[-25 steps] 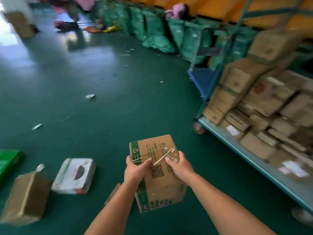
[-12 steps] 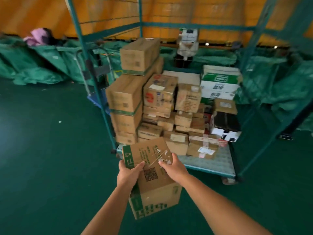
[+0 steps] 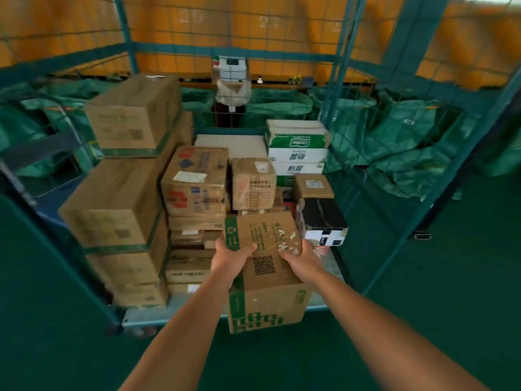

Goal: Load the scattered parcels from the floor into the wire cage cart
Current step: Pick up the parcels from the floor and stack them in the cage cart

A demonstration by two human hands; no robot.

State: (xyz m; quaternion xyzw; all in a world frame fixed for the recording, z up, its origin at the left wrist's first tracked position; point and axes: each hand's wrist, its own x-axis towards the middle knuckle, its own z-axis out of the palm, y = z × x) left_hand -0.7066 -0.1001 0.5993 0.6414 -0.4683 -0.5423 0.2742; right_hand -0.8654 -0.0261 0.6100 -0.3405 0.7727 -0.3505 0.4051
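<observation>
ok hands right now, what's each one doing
left hand: holding the cardboard box by its top
right hand: holding the same box

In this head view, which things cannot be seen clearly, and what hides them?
- Fingers of left hand and right hand: hidden behind the held parcel.
- Cart deck in front: partly hidden by that parcel.
- Label text on the stacked boxes: blurred, too small.
- Lower boxes: hidden by the forearms.
</observation>
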